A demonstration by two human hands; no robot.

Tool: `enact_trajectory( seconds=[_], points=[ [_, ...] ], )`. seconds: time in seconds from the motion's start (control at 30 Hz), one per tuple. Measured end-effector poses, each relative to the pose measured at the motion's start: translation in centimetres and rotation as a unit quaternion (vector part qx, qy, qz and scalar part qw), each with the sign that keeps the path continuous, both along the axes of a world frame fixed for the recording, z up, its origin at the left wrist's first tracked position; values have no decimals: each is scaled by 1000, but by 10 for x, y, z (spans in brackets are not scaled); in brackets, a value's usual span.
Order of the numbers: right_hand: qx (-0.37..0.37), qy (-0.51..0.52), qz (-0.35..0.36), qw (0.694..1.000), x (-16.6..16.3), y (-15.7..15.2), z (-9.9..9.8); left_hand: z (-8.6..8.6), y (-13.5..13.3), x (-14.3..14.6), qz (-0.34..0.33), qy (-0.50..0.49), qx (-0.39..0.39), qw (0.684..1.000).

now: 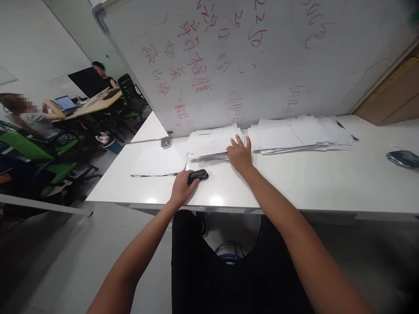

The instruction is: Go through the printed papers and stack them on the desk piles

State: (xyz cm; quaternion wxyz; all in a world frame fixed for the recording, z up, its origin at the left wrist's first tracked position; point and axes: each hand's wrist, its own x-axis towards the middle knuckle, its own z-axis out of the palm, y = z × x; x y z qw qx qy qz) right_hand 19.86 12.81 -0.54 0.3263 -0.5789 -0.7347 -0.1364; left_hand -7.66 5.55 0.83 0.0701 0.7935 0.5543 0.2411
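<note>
My left hand point(182, 186) is closed around a small black stapler point(198, 176) lying on the white table point(294, 183). My right hand point(239, 153) rests flat, fingers spread, on the near edge of a stack of white papers point(212, 141). A single sheet point(159, 162) lies left of the stapler. A second, wider pile of papers point(294, 135) is spread out to the right of my right hand.
A whiteboard point(248, 56) with red writing leans at the table's far edge. A small round grey object point(165, 142) sits by it, and a dark device point(403, 158) lies at far right. Two people sit at a desk point(91, 107) far left, among green chairs point(39, 150).
</note>
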Motion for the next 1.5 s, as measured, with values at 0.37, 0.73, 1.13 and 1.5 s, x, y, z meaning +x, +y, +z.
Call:
enact_trajectory(
  seconds=[0.37,0.73,1.13,1.5],
  points=[
    [-133,62,81,986,-10,-6,4,2,-1,0,-1,-4,-2,1000],
    [-167,143,79,972,-12,-8,3,4,-2,2,-3,-5,-2,1000],
    [-71,61,58,994,-11,2,-4,2,-1,0,-5,-3,-3,1000],
    [77,365,-120,920,1,-124,29,-8,2,-1,63,2,134,989]
  ],
)
